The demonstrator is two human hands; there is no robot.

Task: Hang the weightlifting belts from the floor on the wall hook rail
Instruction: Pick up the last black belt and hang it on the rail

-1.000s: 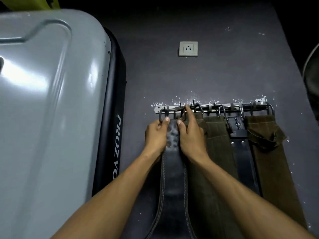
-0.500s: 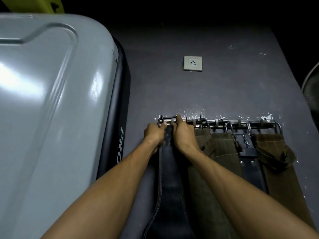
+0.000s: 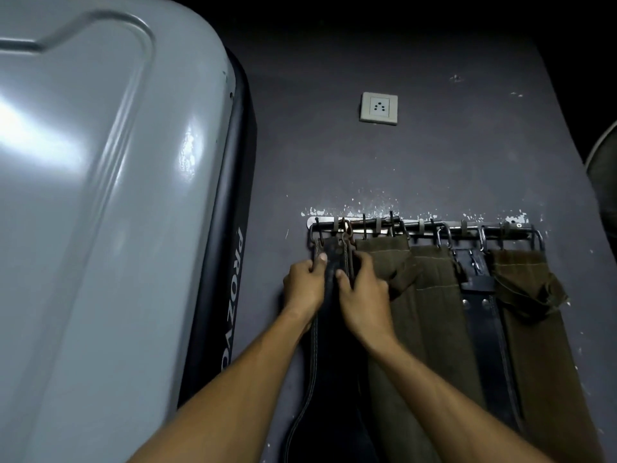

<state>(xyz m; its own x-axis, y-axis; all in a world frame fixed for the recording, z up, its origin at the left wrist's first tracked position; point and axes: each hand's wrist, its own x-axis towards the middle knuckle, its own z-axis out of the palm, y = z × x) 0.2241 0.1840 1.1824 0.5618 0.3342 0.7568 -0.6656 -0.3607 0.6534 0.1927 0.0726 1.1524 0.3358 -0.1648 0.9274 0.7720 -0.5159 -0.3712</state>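
Note:
A metal hook rail (image 3: 420,225) is fixed to the dark grey wall. At its left end hangs a black leather belt (image 3: 334,362) with light stitching, its buckle caught on a hook. My left hand (image 3: 305,284) grips the belt's left edge just below the buckle. My right hand (image 3: 362,289) grips its right edge at the same height. To the right hang two olive fabric belts (image 3: 430,315), a narrower black leather belt (image 3: 484,329) and another olive belt (image 3: 531,345).
A large grey machine housing (image 3: 100,212) with a black side panel fills the left, close beside the rail. A white wall socket (image 3: 379,107) sits above the rail. A dark round object (image 3: 604,182) shows at the right edge.
Both hands have slid down from the rail to just below the buckle, which now hangs on a left-end hook. The view has shifted slightly.

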